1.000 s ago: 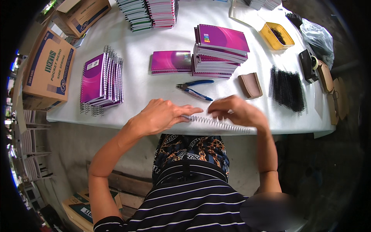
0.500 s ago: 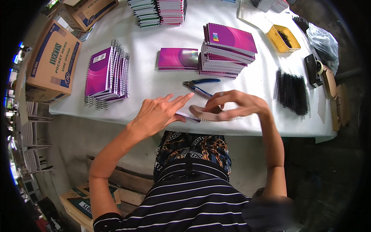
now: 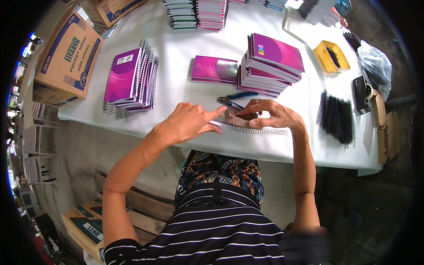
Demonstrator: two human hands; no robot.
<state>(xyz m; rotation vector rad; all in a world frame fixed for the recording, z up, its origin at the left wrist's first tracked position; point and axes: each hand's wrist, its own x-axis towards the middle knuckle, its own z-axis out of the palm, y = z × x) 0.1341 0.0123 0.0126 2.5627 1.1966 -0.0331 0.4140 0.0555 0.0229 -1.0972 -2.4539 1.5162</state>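
Note:
Near the table's front edge, my left hand (image 3: 187, 121) pinches the edge of a small notebook (image 3: 219, 124) between thumb and fingers; most of the notebook is hidden. A thin wire spiral coil (image 3: 260, 130) runs rightward from that edge, its loose end below my right hand. My right hand (image 3: 276, 115) has its fingers curled on a brownish curved piece (image 3: 236, 118), just above the coil. Whether that piece touches the coil, I cannot tell. Blue-handled cutting pliers (image 3: 238, 96) lie just beyond, partly behind my right hand.
Purple notebooks (image 3: 276, 51) are stacked beyond the pliers, beside a lower pile (image 3: 212, 68). Coil-bound purple notebooks (image 3: 123, 79) lie left, near a cardboard box (image 3: 68, 55). On the right are black coils (image 3: 336, 118), a yellow tub (image 3: 324, 59) and a tape dispenser (image 3: 361, 95).
My right hand has lifted the brownish piece slightly away from the table's front edge, and more of the coil shows. My left hand still grips the notebook. The whole view has shifted a little.

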